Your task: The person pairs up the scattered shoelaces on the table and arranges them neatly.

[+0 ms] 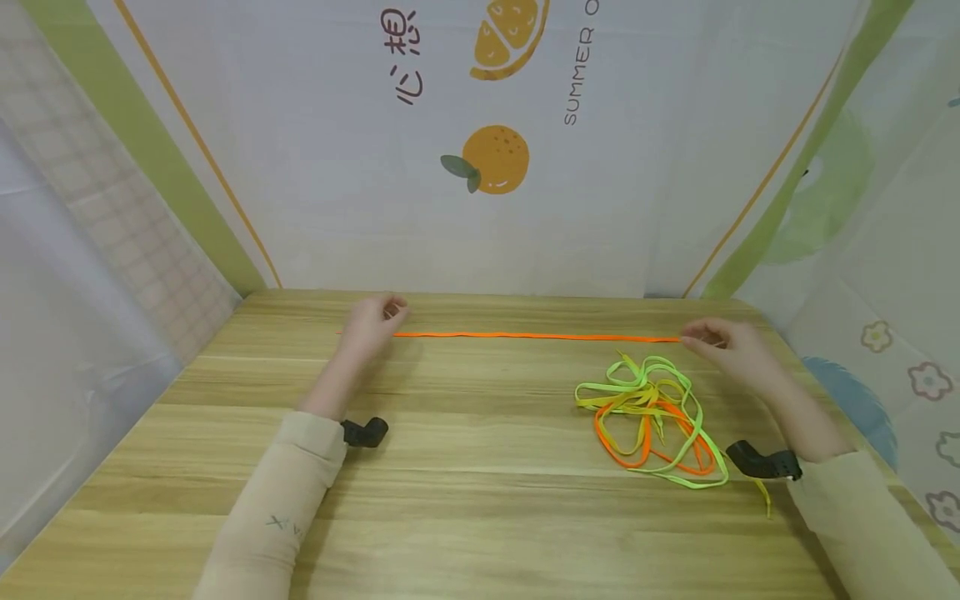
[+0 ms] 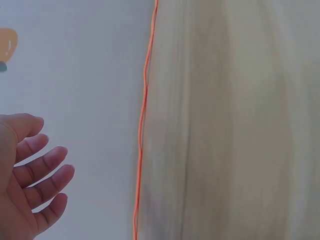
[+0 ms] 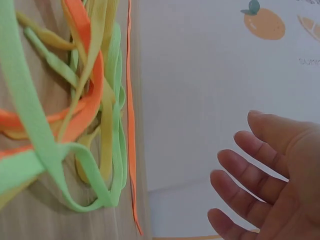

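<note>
An orange shoelace (image 1: 525, 336) lies stretched nearly straight from left to right along the far part of the table. Over its left part is my left hand (image 1: 375, 322), its fingers loosely bent with nothing in them. In the left wrist view the lace (image 2: 142, 115) runs apart from those fingertips (image 2: 59, 155). My right hand (image 1: 726, 343) hovers by the lace's right end. The right wrist view shows this hand (image 3: 270, 175) with relaxed, separated fingers and nothing held, away from the lace's tip (image 3: 138, 225).
A loose tangle of lime green (image 1: 701, 417), yellow (image 1: 637, 407) and orange (image 1: 606, 440) shoelaces lies right of centre, nearer than the straight lace. The wooden table (image 1: 480, 517) ends at a white printed curtain (image 1: 600, 225). Black wrist cameras (image 1: 366, 432) sit on both forearms.
</note>
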The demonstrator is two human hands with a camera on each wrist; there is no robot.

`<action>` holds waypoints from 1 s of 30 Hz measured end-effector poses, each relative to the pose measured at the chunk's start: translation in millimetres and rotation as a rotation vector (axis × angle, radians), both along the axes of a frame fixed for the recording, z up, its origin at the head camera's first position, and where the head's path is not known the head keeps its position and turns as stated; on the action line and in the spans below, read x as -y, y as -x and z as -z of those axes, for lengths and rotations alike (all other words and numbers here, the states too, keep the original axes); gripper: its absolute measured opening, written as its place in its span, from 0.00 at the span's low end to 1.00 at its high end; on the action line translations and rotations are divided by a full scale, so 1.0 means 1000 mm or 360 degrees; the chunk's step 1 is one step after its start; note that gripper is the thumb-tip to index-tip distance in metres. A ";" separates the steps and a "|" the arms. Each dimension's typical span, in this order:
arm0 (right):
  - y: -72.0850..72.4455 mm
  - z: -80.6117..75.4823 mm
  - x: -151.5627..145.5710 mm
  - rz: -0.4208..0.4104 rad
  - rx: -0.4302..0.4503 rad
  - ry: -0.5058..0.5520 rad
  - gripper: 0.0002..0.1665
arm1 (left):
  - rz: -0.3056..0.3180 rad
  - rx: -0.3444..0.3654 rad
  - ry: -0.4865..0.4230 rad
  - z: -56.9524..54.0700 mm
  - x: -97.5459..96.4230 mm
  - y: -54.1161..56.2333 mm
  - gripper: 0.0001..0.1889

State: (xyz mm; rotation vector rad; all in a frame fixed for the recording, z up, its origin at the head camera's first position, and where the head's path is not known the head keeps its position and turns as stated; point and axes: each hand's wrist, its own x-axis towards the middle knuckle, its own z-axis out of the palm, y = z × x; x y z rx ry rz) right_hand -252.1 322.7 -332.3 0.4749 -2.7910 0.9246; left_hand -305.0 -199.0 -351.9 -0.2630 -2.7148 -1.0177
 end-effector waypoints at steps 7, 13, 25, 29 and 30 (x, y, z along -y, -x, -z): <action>-0.017 0.002 0.005 -0.0044 0.0016 0.0118 0.19 | 0.0159 -0.0090 0.0009 -0.007 -0.024 -0.009 0.17; -0.027 0.002 0.010 -0.0091 -0.0019 0.0123 0.16 | 0.0303 -0.0135 -0.0027 -0.011 -0.043 -0.018 0.14; -0.047 -0.002 0.014 -0.0136 0.0048 0.0048 0.15 | 0.0604 -0.0151 -0.0004 -0.018 -0.079 -0.039 0.12; -0.054 0.000 0.014 -0.0165 0.0078 0.0019 0.14 | 0.0705 -0.0134 0.0001 -0.016 -0.089 -0.043 0.11; -0.055 0.002 0.014 -0.0183 0.0077 0.0018 0.14 | 0.0729 -0.0127 0.0003 -0.015 -0.091 -0.044 0.11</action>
